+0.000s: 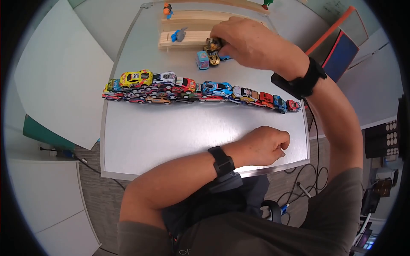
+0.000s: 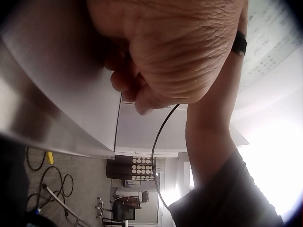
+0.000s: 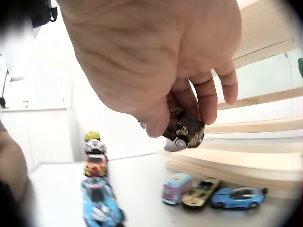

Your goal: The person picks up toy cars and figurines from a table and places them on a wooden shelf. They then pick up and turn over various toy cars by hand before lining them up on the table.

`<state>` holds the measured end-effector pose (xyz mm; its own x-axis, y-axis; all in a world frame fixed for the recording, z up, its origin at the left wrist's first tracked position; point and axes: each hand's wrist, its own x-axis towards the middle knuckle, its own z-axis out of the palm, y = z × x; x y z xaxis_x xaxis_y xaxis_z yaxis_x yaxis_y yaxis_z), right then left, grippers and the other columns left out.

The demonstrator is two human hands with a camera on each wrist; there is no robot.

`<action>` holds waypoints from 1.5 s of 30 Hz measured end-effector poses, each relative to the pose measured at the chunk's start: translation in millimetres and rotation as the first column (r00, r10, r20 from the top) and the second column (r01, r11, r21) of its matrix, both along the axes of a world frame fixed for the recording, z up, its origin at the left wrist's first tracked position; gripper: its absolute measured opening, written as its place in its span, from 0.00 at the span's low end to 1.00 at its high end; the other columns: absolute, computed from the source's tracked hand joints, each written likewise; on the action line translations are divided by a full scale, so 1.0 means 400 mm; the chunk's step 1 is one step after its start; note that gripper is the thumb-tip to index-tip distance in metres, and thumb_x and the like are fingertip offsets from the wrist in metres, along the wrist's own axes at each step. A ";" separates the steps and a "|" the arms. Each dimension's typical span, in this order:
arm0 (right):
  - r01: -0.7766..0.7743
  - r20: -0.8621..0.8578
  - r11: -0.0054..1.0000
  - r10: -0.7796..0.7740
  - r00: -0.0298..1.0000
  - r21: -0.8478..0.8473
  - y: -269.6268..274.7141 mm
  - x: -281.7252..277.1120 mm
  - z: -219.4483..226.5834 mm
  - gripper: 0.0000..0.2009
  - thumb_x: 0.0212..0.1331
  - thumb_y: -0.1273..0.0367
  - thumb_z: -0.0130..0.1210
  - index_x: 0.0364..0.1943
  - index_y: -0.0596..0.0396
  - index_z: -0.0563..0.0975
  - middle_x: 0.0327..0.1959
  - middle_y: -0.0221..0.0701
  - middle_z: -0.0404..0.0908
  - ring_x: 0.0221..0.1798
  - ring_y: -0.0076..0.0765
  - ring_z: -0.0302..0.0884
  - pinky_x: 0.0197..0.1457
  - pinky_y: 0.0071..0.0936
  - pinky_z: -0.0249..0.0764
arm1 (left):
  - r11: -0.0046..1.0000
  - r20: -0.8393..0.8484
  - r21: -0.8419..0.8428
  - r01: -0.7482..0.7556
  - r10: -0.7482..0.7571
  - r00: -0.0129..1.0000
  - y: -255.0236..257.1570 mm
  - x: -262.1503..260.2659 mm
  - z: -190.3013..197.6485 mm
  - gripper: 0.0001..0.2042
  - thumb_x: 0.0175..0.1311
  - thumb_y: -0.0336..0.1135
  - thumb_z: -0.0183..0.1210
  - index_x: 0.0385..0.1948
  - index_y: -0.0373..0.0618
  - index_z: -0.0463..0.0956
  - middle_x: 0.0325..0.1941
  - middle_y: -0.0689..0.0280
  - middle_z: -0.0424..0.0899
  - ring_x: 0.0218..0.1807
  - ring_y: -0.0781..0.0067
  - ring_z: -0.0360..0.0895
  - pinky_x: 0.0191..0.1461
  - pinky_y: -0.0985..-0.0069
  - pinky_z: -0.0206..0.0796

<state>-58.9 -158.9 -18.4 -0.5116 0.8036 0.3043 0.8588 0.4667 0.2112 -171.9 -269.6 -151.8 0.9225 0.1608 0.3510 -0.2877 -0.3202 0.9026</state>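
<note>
My right hand (image 1: 252,42) pinches a dark and gold patterned toy car (image 1: 212,44) between thumb and fingers. In the right wrist view this car (image 3: 184,130) is held above a gold car (image 3: 201,193), between a light blue and pink bus (image 3: 176,188) and a blue car (image 3: 238,197). Nearer me, a long row of toy cars stacked in layers crosses the table, with a yellow car (image 1: 136,78) on top towards the left and a red one (image 1: 293,106) at the right end. My left hand (image 1: 262,146) lies near the front edge, fingers loosely curled, holding nothing.
Wooden planks (image 1: 192,39) stand in steps at the table's far side, bearing a grey and blue figure (image 1: 179,35) and an orange one (image 1: 167,10). A white board (image 1: 64,68) leans at the left. Cables (image 1: 294,192) lie on the floor at the right.
</note>
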 end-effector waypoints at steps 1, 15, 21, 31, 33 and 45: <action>0.004 -0.068 0.993 -0.012 0.998 -0.117 -0.015 -0.027 0.014 0.11 0.59 0.68 0.61 0.40 0.61 0.80 0.37 0.45 0.83 0.44 0.55 0.82 0.50 0.48 0.76 | 1.000 -0.013 0.006 0.000 0.000 1.000 0.000 0.000 0.001 0.08 0.57 0.27 0.66 0.31 0.41 0.74 0.21 0.60 0.78 0.25 0.60 0.77 0.31 0.64 0.65; 0.068 -0.050 0.885 -0.103 0.993 -0.461 -0.067 -0.133 0.001 0.12 0.55 0.68 0.62 0.40 0.63 0.81 0.31 0.50 0.82 0.41 0.60 0.81 0.48 0.49 0.75 | 0.999 0.059 0.037 -0.026 0.024 0.998 -0.001 0.004 -0.011 0.08 0.56 0.27 0.67 0.31 0.42 0.74 0.20 0.61 0.78 0.26 0.57 0.78 0.31 0.63 0.66; 0.060 -0.049 0.887 -0.092 0.995 -0.459 -0.061 -0.139 -0.006 0.11 0.55 0.68 0.62 0.37 0.64 0.81 0.29 0.51 0.81 0.39 0.61 0.81 0.46 0.50 0.76 | 0.999 0.066 0.044 -0.025 0.022 0.998 -0.001 0.005 -0.013 0.08 0.55 0.27 0.67 0.31 0.42 0.75 0.21 0.61 0.78 0.26 0.56 0.78 0.32 0.62 0.66; 0.037 -0.051 0.895 -0.066 0.996 -0.444 -0.058 -0.147 -0.009 0.12 0.56 0.66 0.62 0.36 0.64 0.81 0.29 0.51 0.82 0.39 0.61 0.82 0.46 0.50 0.76 | 0.999 0.057 0.043 -0.025 0.023 0.998 -0.001 0.006 -0.014 0.08 0.55 0.27 0.66 0.31 0.41 0.75 0.23 0.60 0.80 0.28 0.56 0.79 0.33 0.62 0.67; 0.038 -0.048 0.899 -0.066 0.997 -0.437 -0.054 -0.146 -0.015 0.12 0.56 0.66 0.62 0.36 0.63 0.81 0.29 0.50 0.82 0.39 0.60 0.82 0.46 0.50 0.76 | 0.999 0.054 0.041 -0.024 0.022 0.998 -0.001 0.006 -0.013 0.07 0.55 0.27 0.66 0.31 0.41 0.75 0.23 0.59 0.80 0.28 0.56 0.80 0.33 0.62 0.67; 0.064 -0.141 0.903 -0.136 0.981 -0.424 -0.067 -0.118 -0.011 0.16 0.58 0.61 0.63 0.38 0.63 0.82 0.31 0.49 0.83 0.40 0.59 0.83 0.46 0.47 0.77 | 0.999 0.019 0.041 -0.014 0.013 1.000 0.002 0.002 -0.003 0.08 0.55 0.26 0.66 0.33 0.40 0.76 0.24 0.59 0.80 0.29 0.57 0.80 0.33 0.63 0.68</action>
